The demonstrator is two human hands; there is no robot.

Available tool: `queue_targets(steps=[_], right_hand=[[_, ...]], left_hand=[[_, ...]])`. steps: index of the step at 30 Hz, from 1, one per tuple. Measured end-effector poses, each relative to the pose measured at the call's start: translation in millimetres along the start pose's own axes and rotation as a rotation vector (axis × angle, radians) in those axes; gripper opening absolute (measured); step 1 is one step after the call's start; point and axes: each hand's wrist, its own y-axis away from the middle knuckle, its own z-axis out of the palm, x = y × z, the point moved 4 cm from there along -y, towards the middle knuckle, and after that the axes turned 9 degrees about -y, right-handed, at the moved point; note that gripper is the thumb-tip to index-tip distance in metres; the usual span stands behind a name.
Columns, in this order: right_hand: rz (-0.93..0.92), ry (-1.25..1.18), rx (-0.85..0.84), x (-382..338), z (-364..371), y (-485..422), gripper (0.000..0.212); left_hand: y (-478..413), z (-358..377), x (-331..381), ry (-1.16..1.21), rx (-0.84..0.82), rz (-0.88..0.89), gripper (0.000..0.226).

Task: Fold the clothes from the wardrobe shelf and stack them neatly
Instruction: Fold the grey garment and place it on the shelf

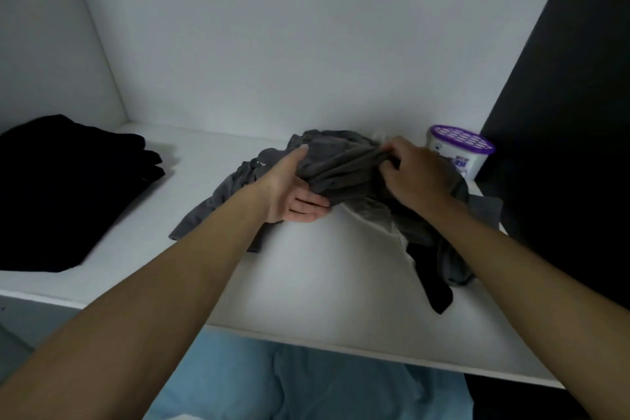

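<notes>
Hidden fingertips, cropped piles, unreadable print

The left hand (293, 196) loses its fingertips under the grey garment (341, 160); the right hand (416, 177) buries its own in the folds. The black stack (68, 187) is cut by the left edge and the blue cloth (306, 385) by the bottom. The label on the tub (460, 147) is too small to read.

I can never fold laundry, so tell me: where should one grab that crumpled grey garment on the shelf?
Probably take the grey garment by its raised fold, coming from the front and above. It bunches clear of the shelf there; the right hand pinches that ridge, the left hand holds underneath.
</notes>
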Motion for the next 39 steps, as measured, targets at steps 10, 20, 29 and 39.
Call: queue_targets(steps=[10,20,29,39], right_hand=[[-0.128,0.054,-0.347,-52.2,-17.4,77.9,0.015],[0.773,-0.551,-0.411,-64.0,-9.3,48.7,0.075],[0.868,-0.635,-0.369,-143.7,91.5,110.3,0.044],[0.438,-0.413,-0.118,-243.8,63.4,241.9,0.015]], left_hand=[[29.1,23.8,0.7,0.28,0.147,0.255,0.025],[114.4,-15.5,-38.7,0.139,0.06,0.434,0.049],[173.4,-76.4,-122.9,-0.108,-0.055,0.4,0.041],[211.1,-107.9,-230.2,0.159,-0.124,0.109,0.05]])
